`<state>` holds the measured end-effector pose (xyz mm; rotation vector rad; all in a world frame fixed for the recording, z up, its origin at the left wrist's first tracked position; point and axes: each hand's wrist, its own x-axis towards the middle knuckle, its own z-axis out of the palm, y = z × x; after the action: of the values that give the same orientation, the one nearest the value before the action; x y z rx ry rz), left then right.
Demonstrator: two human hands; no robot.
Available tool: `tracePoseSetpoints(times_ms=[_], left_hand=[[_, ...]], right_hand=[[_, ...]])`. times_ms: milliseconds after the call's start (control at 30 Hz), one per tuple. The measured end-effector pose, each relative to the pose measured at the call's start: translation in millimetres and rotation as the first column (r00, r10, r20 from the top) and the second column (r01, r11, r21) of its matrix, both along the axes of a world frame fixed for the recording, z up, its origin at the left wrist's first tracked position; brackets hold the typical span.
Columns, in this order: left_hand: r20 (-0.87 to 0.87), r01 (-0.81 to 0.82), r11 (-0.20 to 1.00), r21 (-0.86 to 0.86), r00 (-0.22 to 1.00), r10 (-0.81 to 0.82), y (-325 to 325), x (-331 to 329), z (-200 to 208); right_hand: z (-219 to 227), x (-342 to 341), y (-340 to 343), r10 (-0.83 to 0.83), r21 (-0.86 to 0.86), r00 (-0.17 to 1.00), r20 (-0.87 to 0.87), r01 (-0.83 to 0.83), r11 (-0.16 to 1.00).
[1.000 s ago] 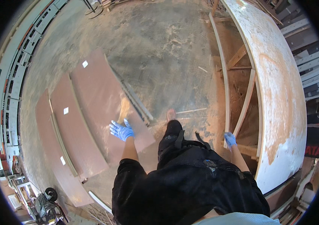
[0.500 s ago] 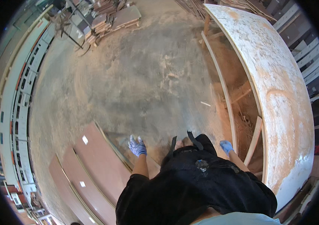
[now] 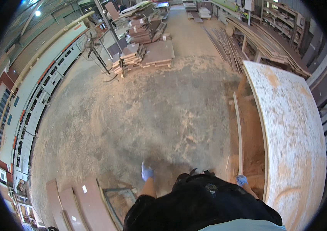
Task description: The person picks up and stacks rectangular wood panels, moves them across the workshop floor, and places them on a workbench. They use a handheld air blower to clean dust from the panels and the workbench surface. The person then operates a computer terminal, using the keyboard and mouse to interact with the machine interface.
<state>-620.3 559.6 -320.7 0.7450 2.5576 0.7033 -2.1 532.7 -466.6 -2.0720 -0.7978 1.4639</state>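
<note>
My left hand (image 3: 147, 172), in a pale purple glove, hangs low over the dusty floor. A finger or thumb of it points forward, and nothing is seen in it. My right hand (image 3: 241, 179), gloved in light blue, hangs beside the long white-topped table (image 3: 292, 127). It looks close to the near end of the wooden rail (image 3: 238, 131) under the table edge; whether the two touch I cannot tell. How far its fingers are bent is too small to make out. Brown panels (image 3: 90, 200) lie at the lower left, behind my left hand.
A standing fan (image 3: 92, 46) and stacks of brown boards (image 3: 157, 54) stand ahead to the left. A long machine (image 3: 42, 100) runs along the left side. Long strips (image 3: 225, 46) lie on the floor at the far right. Sawdust covers the concrete floor (image 3: 152, 111).
The view has tilted up and moved forward, so more of the hall ahead shows. The brown panels have slid toward the lower edge. My left hand's spread fingers now look closer together.
</note>
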Motion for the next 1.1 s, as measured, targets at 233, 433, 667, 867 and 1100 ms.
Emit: tracePoseSetpoints(times_ms=[233, 433, 667, 867, 1100], left_hand=[[0.278, -0.107, 0.98, -0.17, 0.949, 0.152, 65, 40, -87], [0.318, 0.098, 0.933, -0.345, 0.948, 0.018, 240, -4, -114], [0.016, 0.493, 0.864, -0.098, 0.869, -0.494, 602, 26, -44], [0.001, 0.658, 0.698, 0.282, 0.727, -0.686, 867, 111, -45], [0.436, 0.597, 0.723, 0.347, 0.58, -0.688, 977, 230, -99]], right_hand=[[80, -35, 284, 0.268, 0.242, 0.935, 0.231, -0.322, 0.915], [83, -88, 435, 0.476, 0.117, 0.813, 0.336, -0.537, 0.835], [40, -53, 521, 0.415, -0.003, 0.86, 0.298, -0.434, 0.901], [32, -25, 627, 0.073, 0.107, 0.995, 0.064, -0.079, 0.991], [92, 51, 829, 0.222, 0.137, 0.935, 0.276, -0.267, 0.954]])
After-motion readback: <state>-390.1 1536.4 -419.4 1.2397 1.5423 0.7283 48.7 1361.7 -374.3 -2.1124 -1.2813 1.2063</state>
